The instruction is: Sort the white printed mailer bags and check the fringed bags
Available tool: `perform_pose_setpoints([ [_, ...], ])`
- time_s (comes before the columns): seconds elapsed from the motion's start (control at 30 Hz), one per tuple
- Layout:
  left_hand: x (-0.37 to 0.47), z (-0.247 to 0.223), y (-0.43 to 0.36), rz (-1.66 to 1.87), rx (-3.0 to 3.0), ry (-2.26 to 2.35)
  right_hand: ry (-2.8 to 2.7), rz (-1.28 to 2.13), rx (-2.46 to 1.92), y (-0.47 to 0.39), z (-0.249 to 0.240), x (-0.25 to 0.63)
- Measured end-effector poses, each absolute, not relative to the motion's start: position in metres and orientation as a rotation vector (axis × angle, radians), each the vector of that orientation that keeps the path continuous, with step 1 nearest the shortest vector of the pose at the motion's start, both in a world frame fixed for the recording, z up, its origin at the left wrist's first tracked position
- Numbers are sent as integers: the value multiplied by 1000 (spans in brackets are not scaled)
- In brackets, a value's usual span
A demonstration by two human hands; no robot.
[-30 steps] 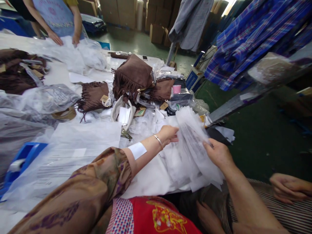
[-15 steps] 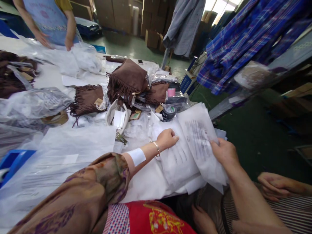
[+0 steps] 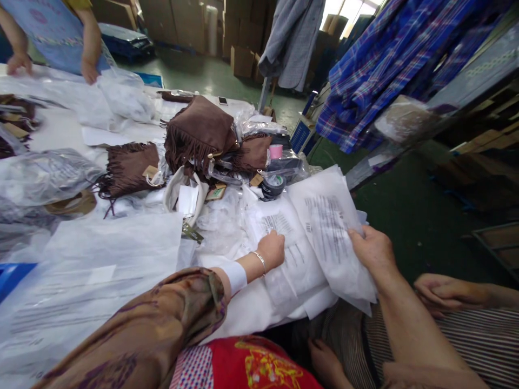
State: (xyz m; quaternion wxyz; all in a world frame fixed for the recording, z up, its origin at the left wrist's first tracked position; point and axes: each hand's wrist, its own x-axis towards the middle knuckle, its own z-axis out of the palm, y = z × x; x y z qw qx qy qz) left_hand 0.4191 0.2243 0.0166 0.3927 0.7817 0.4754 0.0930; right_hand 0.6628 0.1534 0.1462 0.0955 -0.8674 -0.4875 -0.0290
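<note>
1. Left hand [image 3: 271,249]: arm reaches forward from lower left in a brown patterned sleeve [image 3: 162,319], with a white patch near the wrist and a thin bracelet [image 3: 259,261]. Hand is palm down, fingers curled loosely, resting on the white printed bag [image 3: 284,237]. Pressing, not pinching; nothing is closed in it.
2. Right hand [image 3: 373,249]: bare forearm comes up from lower right. Thumb sits on top and fingers go underneath, clamped on the right edge of the upper printed bag [image 3: 328,216]. The far end of that bag is lifted and tilts away from the hand.
3. The two bags overlap. The one under the left hand lies flat on the stack of white bags [image 3: 251,302] at the near table edge; the gripped one lies partly over it, between the two hands.
4. Just beyond the left hand: a roll of dark tape [image 3: 272,186] and a pink roll [image 3: 275,152].
5. Further out from the left hand: brown fringed bags [image 3: 198,132], one more [image 3: 130,167] to its left, with clear plastic wrap around them.
6. Near the right forearm: another person's hand [image 3: 441,292] on a striped lap, not touching the bags.
7. Far left, well away from both hands: a second person's hands [image 3: 87,69] on plastic bags.
</note>
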Motion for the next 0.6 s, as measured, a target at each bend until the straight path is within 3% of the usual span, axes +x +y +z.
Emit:
perform_pose_setpoints([
  [0.27,407,-6,235,192,1755,1378,-1402,-248,-2494,146,168,658],
  [0.5,414,24,228,358,2141,1342,-1351,-494,-2396,137,190,647],
  [0.6,421,26,238,392,2025,1278,-1383,-475,-2373,135,185,646],
])
